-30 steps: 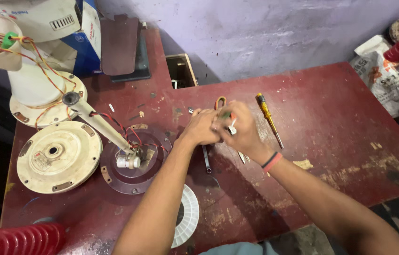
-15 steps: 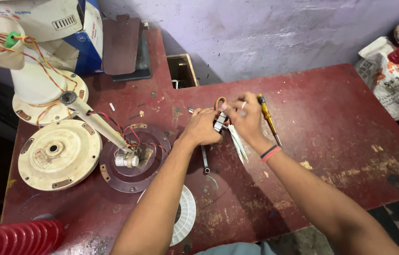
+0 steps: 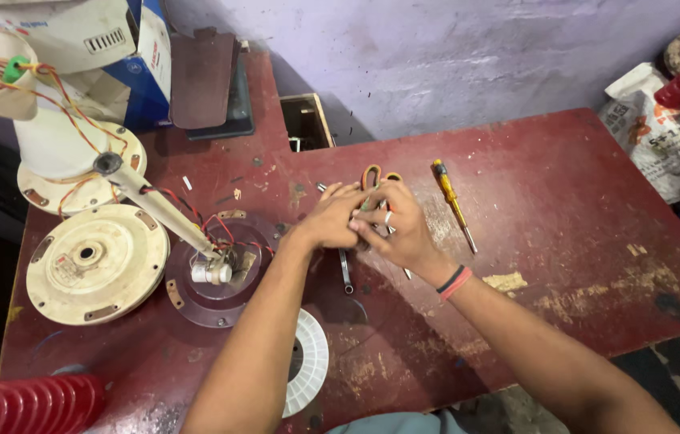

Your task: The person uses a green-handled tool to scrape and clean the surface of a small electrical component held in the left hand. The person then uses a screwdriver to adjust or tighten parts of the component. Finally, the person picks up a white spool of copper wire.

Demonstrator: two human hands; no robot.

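Meeting over the middle of the scuffed dark-red worktop (image 3: 565,201), the left hand (image 3: 332,219) and the right hand (image 3: 398,229) close together on a small pair of scissors with orange-brown handles (image 3: 372,178), whose loops stick out just above the fingers. Both hands are curled around it; the blades are hidden between the palms, so which hand bears the grip cannot be told. The right wrist wears a black and red band (image 3: 456,282).

Just right of the right hand lies a slim screwdriver with a yellow handle (image 3: 451,201), near but not touching. Below the hands a thin grey metal rod (image 3: 345,272) rests flat on the worktop.

To the left sit a dark round motor plate with red and yellow wires (image 3: 213,277) and, beside it, a cream round fan housing cover (image 3: 97,262) (close to the left edge). A white ribbed plastic disc (image 3: 308,371) lies under the left forearm near the front edge.

The right half of the worktop is open, worn surface out to its edges; crumpled newspaper (image 3: 655,137) lies beyond the far right corner.
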